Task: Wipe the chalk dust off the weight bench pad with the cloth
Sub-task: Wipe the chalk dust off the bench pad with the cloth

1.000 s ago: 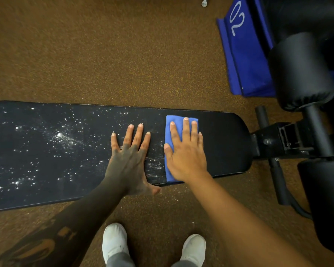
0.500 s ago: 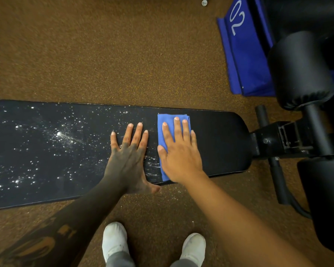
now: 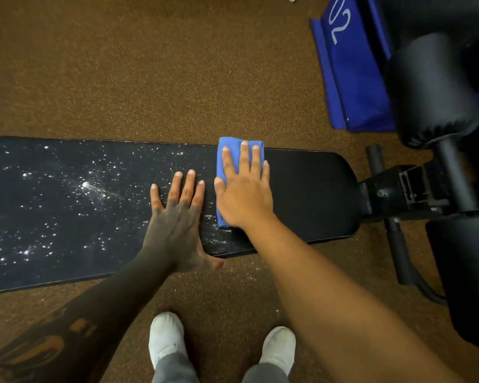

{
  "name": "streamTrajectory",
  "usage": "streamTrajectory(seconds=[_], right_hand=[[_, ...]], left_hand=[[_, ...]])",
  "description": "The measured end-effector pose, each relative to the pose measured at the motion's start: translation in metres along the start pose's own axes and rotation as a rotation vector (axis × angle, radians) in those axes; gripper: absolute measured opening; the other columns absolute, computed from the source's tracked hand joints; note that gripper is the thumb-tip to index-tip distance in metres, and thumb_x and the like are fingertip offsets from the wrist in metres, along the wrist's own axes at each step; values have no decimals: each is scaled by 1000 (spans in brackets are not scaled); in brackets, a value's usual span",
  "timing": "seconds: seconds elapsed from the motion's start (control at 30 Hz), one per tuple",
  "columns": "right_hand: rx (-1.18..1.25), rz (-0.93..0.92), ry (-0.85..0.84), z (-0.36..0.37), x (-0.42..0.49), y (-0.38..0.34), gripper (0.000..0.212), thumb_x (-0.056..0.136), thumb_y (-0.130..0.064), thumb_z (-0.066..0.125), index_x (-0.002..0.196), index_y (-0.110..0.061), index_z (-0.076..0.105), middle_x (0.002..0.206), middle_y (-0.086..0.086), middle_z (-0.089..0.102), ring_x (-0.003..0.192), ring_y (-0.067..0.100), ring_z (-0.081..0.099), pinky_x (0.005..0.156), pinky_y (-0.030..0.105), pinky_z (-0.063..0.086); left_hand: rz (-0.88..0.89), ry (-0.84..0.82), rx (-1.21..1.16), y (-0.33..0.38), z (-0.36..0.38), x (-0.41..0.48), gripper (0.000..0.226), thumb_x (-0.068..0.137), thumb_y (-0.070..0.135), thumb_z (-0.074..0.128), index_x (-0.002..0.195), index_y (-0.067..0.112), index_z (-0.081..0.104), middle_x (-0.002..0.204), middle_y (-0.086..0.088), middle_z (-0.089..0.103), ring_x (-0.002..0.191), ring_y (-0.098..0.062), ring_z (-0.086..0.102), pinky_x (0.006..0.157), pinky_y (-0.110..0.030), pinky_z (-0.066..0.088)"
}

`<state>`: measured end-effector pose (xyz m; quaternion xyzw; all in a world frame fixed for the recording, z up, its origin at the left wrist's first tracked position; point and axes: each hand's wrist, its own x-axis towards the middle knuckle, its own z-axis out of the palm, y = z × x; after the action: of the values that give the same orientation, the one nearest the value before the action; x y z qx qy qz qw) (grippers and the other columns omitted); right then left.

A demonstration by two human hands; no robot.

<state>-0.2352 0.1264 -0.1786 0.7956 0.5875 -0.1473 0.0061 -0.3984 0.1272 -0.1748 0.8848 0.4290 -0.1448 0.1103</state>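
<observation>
The folded blue cloth [image 3: 239, 164] has been pushed from mid-pad to the far edge of the weight bench pad [image 3: 310, 197], pressed flat under the open right hand [image 3: 244, 194]; nothing is gripped. A clean strip is judged opened at centre right. The left hand [image 3: 177, 217] is spread flat, bracing beside it. Chalk dust [image 3: 86, 186] is left across the frame's left, where free pad remains.

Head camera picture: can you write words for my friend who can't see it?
A right hand presses a folded blue cloth flat on a black weight bench pad, while the left hand rests flat beside it. White chalk dust speckles the pad's left side.
</observation>
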Motion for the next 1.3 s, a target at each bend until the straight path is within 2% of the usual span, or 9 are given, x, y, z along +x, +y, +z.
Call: streamTrajectory(seconds=[0.1,0.27,0.47,0.6,0.73,0.9,1.07,1.2,1.3], right_hand=[[-14,-56,-10,8,-33,-1,65,102,-46,26,158,-25,0,166,12,-11,151,32,-17,122,52,-1],[-10,-67,1,11,-57,26,63,102,-46,27,158,-29,4,167,6,-8,152,26,-15,123,50,1],[-6,86,35,14,-53,5,64,102,-45,24,158,-26,0,165,14,-10,151,33,-15,122,52,0],[2,15,-1,19,-70,-13,64,103,-47,21,157,-27,-4,165,12,-14,150,31,-21,122,52,-4],[-10,-67,-22,24,-97,-2,62,102,-47,21,157,-30,-3,166,7,-13,150,26,-21,123,50,-1],[-48,87,-3,13,-86,37,61,103,-46,22,157,-29,-2,166,7,-10,151,26,-16,123,49,2],[-4,174,23,12,-56,17,62,103,-43,21,158,-24,-1,165,15,-11,151,33,-15,122,50,-1],[-23,72,-22,14,-74,2,64,102,-45,16,156,-22,-11,164,14,-16,150,32,-21,122,51,-6],[-26,-19,-56,19,-92,-5,67,96,-48,2,155,-23,-14,164,13,-19,148,30,-26,121,52,-7]], left_hand=[[-1,-13,11,-6,2,-3,161,39,109,33,156,8,-12,165,-14,-23,152,-33,-23,120,-67,-6],[15,0,-12,-6,0,-4,160,39,106,38,157,5,1,168,-15,-10,154,-34,-13,120,-69,0],[43,-2,42,-15,0,-3,160,40,107,36,155,9,-15,165,-13,-25,152,-32,-24,119,-66,-9],[70,-6,41,-27,-1,-6,161,38,108,38,157,8,-6,167,-14,-17,154,-32,-18,120,-66,-6],[85,-17,5,-30,-4,-5,162,37,109,33,158,7,0,168,-14,-12,154,-32,-15,120,-68,-3],[89,-24,29,-30,-6,-5,164,36,109,35,158,7,-5,167,-14,-15,154,-33,-18,119,-69,-2],[76,-17,54,-29,-6,-6,164,36,109,35,158,7,-6,167,-14,-15,154,-33,-18,119,-69,-1],[67,-22,52,-28,-5,-7,164,36,109,35,158,6,-1,168,-15,-12,154,-33,-14,119,-70,2],[50,-17,35,-27,-3,-8,163,37,109,38,158,5,4,168,-15,-8,155,-34,-10,118,-71,5]])
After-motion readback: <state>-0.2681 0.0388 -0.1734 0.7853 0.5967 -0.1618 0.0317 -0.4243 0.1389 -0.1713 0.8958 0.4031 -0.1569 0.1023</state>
